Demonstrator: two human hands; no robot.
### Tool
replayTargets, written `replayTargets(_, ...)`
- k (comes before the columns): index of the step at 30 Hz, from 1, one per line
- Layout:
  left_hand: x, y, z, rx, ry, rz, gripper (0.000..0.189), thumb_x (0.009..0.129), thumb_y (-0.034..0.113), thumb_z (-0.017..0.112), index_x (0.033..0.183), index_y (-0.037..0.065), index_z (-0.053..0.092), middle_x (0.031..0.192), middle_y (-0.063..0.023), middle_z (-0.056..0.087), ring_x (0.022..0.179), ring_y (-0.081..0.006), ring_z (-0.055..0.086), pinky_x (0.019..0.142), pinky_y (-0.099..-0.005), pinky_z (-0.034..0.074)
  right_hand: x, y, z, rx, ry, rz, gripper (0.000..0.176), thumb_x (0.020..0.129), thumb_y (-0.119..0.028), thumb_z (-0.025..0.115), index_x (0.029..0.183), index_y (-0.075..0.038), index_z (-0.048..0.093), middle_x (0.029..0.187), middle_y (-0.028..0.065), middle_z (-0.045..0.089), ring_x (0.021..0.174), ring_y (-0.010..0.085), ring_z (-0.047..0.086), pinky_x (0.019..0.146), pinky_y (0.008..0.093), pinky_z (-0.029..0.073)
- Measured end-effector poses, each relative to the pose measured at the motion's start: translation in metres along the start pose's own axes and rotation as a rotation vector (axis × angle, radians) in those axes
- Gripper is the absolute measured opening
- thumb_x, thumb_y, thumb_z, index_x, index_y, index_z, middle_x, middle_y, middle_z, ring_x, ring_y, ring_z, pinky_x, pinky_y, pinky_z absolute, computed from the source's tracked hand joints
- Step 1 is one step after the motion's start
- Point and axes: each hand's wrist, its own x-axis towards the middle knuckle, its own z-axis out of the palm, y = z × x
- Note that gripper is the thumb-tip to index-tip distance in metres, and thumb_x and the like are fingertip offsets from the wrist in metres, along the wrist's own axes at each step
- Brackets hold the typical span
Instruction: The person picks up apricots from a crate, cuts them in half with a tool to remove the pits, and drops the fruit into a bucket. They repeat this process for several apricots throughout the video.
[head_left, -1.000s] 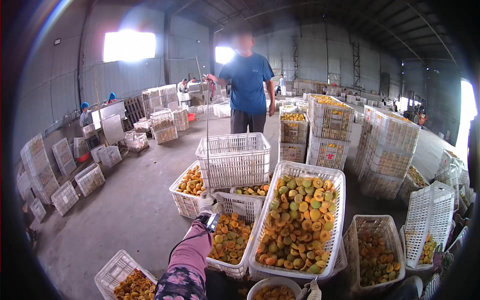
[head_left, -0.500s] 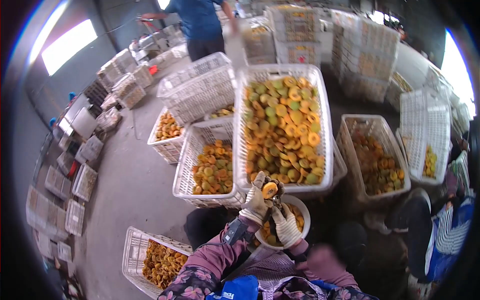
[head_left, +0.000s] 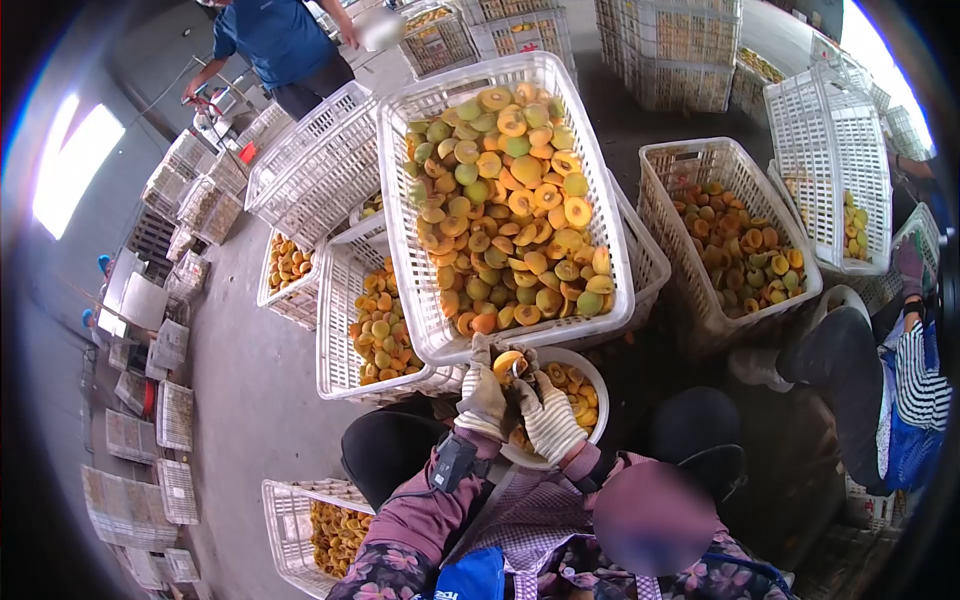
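In a striped work glove, my left hand is closed around an orange apricot half, cut face up. My right hand, gloved too, is closed close against the fruit. Something small and dark with a shiny part shows at its fingertips; I cannot make out what it is. Below both hands sits a white bowl with cut orange fruit pieces. Just beyond the hands, a large white crate is full of halved yellow, orange and green apricots.
A lower crate of fruit stands left of the full one, another crate to the right. Near my left knee is a crate of darker pieces. A co-worker sits at right; a person in blue stands behind.
The view has shifted and tilted, so the crates appear higher and further left. My hands stay together at the apricot half above the bowl. The standing person's arm has lowered.
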Motion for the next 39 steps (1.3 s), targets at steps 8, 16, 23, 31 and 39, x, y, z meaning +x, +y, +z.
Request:
replayTargets(8, -0.004, 0.0, -0.001, 0.01, -0.015, -0.073, 0.052, 0.09, 0.053, 0.036, 0.086, 0.005, 0.056, 0.076, -0.0099, 0.06, 0.067, -0.0207, 0.057, 0.062, -0.0302, 0.049, -0.007, -0.005, -0.002, -0.011, -0.06, 0.021, 0.03, 0.092, -0.02, 0.046, 0.113, 0.001, 0.05, 0.097, 0.0126, 0.059, 0.083, 0.0204, 0.055, 0.073, 0.0293, 0.044)
replayTargets(16, -0.001, -0.002, -0.016, 0.116, -0.223, 0.088, 0.047, 0.089, 0.049, 0.043, 0.087, 0.004, 0.057, 0.08, -0.0099, 0.062, 0.068, -0.0165, 0.06, 0.05, -0.0252, 0.05, -0.01, 0.002, 0.007, 0.401, 0.003, -0.084, 0.033, 0.093, -0.026, 0.046, 0.11, 0.002, 0.05, 0.093, 0.0032, 0.059, 0.082, 0.0113, 0.053, 0.069, 0.0253, 0.044)
replayTargets(23, -0.012, -0.009, -0.01, 0.092, -0.199, 0.346, 0.023, 0.091, 0.028, 0.052, 0.088, 0.005, 0.054, 0.082, -0.0098, 0.061, 0.074, -0.0188, 0.059, 0.068, -0.0282, 0.051, -0.009, 0.014, -0.005, 0.533, -0.277, 0.301, 0.024, 0.094, -0.024, 0.045, 0.107, -0.004, 0.052, 0.089, -0.0004, 0.054, 0.08, 0.0073, 0.049, 0.068, 0.0196, 0.043)
replayTargets(31, -0.015, 0.035, -0.016, 0.714, -0.839, 0.06, 0.045, 0.094, 0.041, 0.039, 0.07, 0.005, 0.049, 0.067, -0.0077, 0.056, 0.061, -0.0169, 0.054, 0.055, -0.0257, 0.041, -0.026, 0.042, 0.007, 0.222, -0.329, 0.051, 0.021, 0.091, -0.022, 0.049, 0.1, -0.004, 0.054, 0.079, 0.0026, 0.057, 0.072, 0.0105, 0.054, 0.062, 0.0221, 0.045)
replayTargets(39, -0.002, 0.082, 0.001, -0.659, -0.332, 0.364, 0.037, 0.089, 0.038, 0.042, 0.088, 0.003, 0.055, 0.083, -0.0099, 0.06, 0.079, -0.0223, 0.059, 0.074, -0.0334, 0.049, -0.06, -0.002, 0.008, 0.508, -0.255, 0.565, 0.043, 0.084, -0.05, 0.053, 0.067, -0.01, 0.054, 0.049, 0.0011, 0.045, 0.036, 0.0156, 0.041, 0.035, 0.0253, 0.031)
